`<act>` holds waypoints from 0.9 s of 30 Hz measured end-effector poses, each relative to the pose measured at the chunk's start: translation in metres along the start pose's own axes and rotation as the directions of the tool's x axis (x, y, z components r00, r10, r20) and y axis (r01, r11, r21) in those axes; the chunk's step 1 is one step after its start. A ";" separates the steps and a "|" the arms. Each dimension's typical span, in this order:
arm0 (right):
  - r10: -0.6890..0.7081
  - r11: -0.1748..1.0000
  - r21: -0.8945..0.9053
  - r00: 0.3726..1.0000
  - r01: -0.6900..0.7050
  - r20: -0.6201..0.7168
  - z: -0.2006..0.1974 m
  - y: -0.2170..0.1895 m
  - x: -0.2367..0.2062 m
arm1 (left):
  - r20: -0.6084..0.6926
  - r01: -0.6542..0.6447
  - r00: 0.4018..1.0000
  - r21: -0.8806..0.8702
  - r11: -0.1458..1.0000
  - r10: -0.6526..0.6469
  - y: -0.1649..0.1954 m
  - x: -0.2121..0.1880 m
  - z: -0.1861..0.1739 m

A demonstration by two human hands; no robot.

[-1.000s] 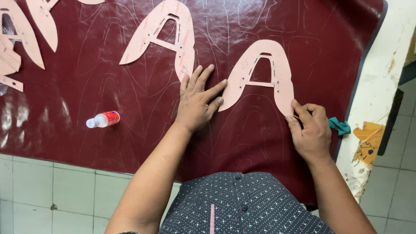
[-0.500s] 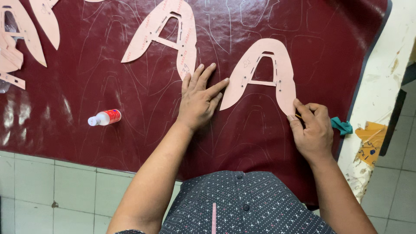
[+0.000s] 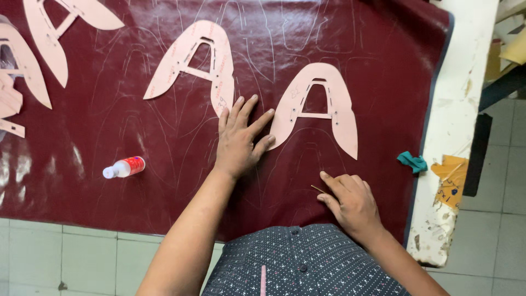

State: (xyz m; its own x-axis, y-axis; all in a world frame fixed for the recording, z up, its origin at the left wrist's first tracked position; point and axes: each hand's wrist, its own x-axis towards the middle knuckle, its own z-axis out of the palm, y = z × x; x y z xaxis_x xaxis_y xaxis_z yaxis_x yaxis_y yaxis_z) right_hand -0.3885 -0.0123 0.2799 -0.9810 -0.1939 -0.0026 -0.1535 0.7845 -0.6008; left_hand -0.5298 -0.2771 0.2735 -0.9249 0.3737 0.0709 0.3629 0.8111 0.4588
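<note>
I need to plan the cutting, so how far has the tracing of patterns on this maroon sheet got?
Done: many traced outlines already cover the maroon sheet. In hand: the left hand presses flat beside the pink pattern piece, touching its left leg, while the right hand holds a thin marking tool on the sheet below it. Left: no outline looks cut out.

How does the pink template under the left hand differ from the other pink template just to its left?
The right template stands upright, and the left hand presses its edge. The left template is tilted and lies untouched. The right template looks broader; the left template looks narrower. Both are pink A-shaped cutouts lying flat on the dark red sheet.
</note>
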 end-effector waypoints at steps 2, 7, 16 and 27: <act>-0.020 0.999 0.028 0.998 0.022 -0.055 -0.006 0.008 0.001 | -0.017 -0.033 0.999 0.014 0.999 0.033 0.001 0.001 0.001; 0.112 0.944 -0.246 0.912 -0.222 -0.394 -0.036 0.055 -0.005 | 0.052 -0.085 0.996 0.162 0.983 0.078 0.014 -0.014 0.005; 0.220 0.896 -0.286 0.899 -0.340 -0.378 -0.045 0.105 -0.025 | -0.113 0.066 0.993 0.209 0.976 -0.043 0.033 -0.119 0.011; 0.552 0.739 0.607 0.779 -0.292 -0.297 -0.038 0.083 -0.003 | -0.599 0.673 0.466 -0.239 0.700 -0.652 -0.032 -0.192 0.003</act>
State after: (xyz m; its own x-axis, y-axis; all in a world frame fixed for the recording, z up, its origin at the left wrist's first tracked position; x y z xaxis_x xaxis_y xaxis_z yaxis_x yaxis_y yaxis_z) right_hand -0.4031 0.0756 0.2602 -0.8842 0.4570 -0.0962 0.2453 0.2793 -0.9283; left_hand -0.3636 -0.3733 0.2424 -0.7354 -0.6241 0.2642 -0.3951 0.7115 0.5810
